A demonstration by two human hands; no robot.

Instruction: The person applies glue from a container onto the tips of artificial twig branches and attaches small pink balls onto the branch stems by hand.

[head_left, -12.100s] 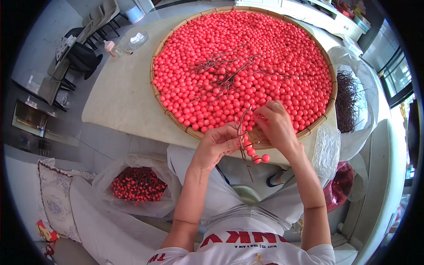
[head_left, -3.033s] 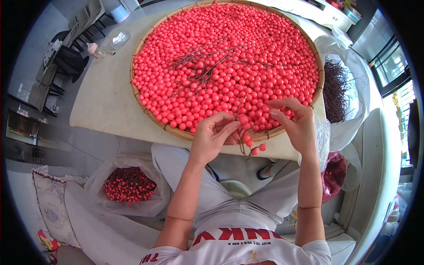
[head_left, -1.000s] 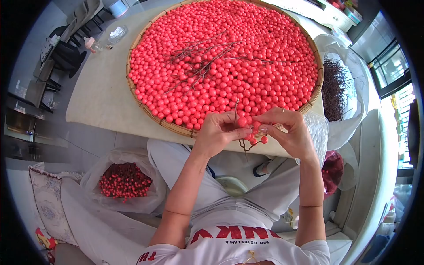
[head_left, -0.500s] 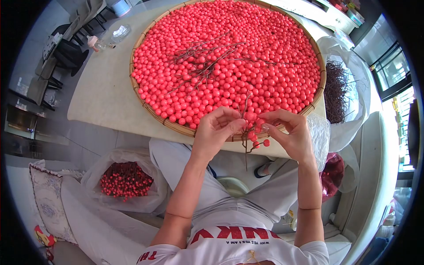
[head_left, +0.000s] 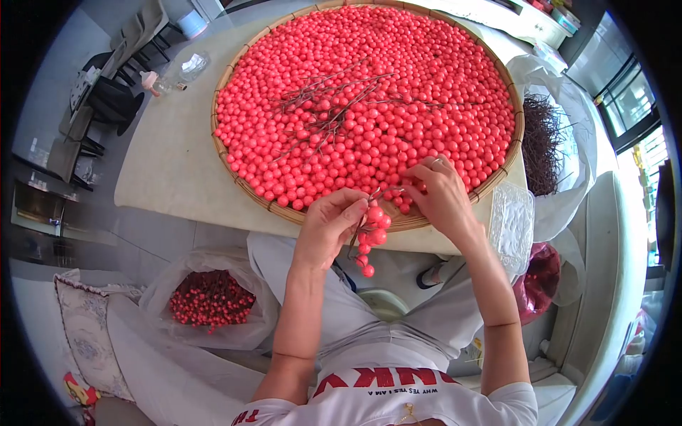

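My left hand (head_left: 330, 227) pinches the top of a berry sprig (head_left: 374, 221) between thumb and fingertips. Its red berries hang in a cluster below the front rim of the round bamboo tray (head_left: 241, 170). To the right, my right hand (head_left: 442, 195) is over the tray's near edge with its fingers drawn together. A thin twig end runs from the left fingertips toward the right ones; what the right fingertips hold is hidden. Loose red berries (head_left: 398, 64) fill the tray, and several bare twigs (head_left: 334, 106) lie on top of them.
The tray rests on a pale table (head_left: 170, 135). A bag of berry sprigs (head_left: 213, 302) stands low on the left, a white bag of bare dark stems (head_left: 543, 142) on the right. A clear plastic box (head_left: 511, 227) and a red bag (head_left: 538, 284) are by my right arm.
The sprig has moved left and down with my left hand and now hangs tilted. My right hand has come off its berries and shifted up toward the tray.
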